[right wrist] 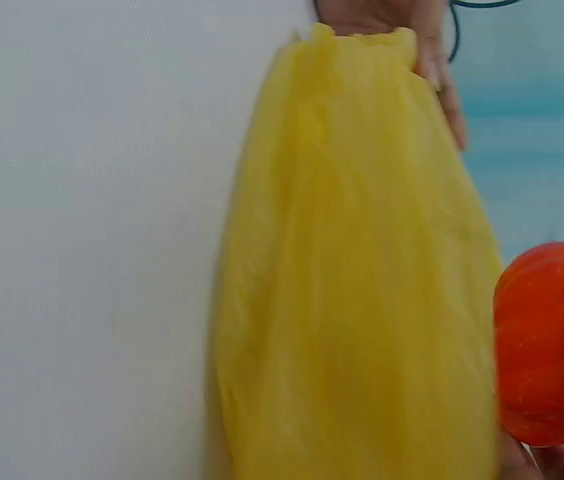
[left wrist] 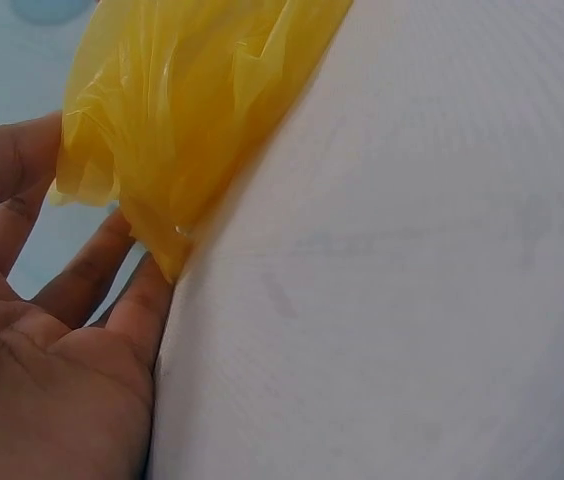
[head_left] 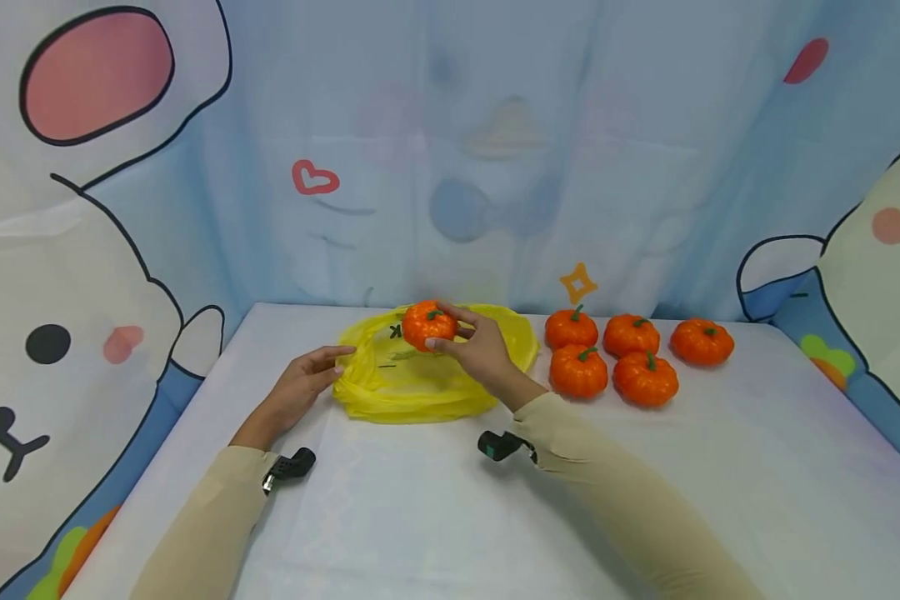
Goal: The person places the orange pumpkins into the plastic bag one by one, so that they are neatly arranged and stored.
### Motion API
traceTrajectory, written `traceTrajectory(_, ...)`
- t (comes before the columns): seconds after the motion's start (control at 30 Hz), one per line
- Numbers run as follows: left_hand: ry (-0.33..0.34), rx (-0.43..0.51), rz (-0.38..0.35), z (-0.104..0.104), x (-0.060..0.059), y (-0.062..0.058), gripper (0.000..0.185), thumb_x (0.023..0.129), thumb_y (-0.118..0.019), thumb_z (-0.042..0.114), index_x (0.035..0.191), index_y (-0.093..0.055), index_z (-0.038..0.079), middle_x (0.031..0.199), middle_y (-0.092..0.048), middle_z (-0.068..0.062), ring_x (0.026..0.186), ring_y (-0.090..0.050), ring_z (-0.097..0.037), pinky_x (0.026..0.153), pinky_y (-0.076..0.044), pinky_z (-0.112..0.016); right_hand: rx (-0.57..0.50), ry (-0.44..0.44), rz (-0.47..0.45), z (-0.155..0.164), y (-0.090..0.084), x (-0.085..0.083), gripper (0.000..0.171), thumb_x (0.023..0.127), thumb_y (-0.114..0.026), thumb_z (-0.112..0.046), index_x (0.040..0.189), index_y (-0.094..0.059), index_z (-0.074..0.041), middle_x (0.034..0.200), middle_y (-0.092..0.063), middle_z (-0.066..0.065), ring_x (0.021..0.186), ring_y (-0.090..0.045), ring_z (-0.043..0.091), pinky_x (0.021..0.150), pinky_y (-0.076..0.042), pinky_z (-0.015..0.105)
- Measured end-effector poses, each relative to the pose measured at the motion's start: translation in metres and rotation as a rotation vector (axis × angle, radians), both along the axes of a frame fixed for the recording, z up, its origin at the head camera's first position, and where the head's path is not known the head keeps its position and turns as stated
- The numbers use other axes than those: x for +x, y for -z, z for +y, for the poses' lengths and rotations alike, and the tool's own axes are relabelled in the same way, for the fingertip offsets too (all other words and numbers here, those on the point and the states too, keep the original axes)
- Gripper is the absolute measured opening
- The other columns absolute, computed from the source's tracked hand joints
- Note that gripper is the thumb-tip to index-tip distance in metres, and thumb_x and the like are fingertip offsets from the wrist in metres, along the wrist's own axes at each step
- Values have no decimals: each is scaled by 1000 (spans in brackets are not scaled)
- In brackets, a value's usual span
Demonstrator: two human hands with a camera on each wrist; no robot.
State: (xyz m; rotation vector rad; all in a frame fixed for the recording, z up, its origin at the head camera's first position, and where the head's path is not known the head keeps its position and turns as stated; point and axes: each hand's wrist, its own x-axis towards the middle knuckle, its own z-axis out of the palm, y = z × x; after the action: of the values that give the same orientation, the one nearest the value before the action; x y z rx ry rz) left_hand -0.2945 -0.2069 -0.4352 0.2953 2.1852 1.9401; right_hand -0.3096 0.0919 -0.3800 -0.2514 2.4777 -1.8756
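My right hand [head_left: 487,350] grips a small orange toy pumpkin [head_left: 429,325] with a green stem, held over a yellow plastic bag [head_left: 412,408]. In the right wrist view the pumpkin [right wrist: 547,345] shows at the right edge, beside the bag's yellow side [right wrist: 362,260]. My left hand [head_left: 303,387] is at the bag's left edge, its spread, slightly bent fingers touching the plastic. The left wrist view shows those fingers [left wrist: 87,270] against the crumpled yellow film [left wrist: 182,110], palm turned toward the bag.
Several more orange pumpkins [head_left: 577,372] stand in a group on the white table [head_left: 420,517], right of the bag. One pumpkin [head_left: 702,342] sits a little apart at the far right. A blue cartoon-printed curtain [head_left: 390,125] hangs behind the table.
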Motion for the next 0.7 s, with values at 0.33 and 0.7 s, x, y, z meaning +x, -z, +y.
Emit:
traceTrajectory(0.33, 4, -28, 16, 0, 0, 2, 43, 102, -53, 15, 143, -48, 3, 159, -30, -13, 148, -24, -32, 123, -20, -52, 11, 34, -38, -48, 29, -15, 59, 84, -77, -10, 139, -58, -21, 152, -43, 7, 135, -47, 29, 104, -50, 40)
traceTrajectory(0.7, 23, -5, 51, 2, -1, 1, 45, 101, -55, 14, 142, -48, 0, 156, -37, -16, 151, -22, -32, 123, -19, -52, 115, 62, -18, -68, 37, -23, 58, 87, -75, -10, 141, -56, -18, 150, -47, 8, 138, -45, 30, 110, -44, 43)
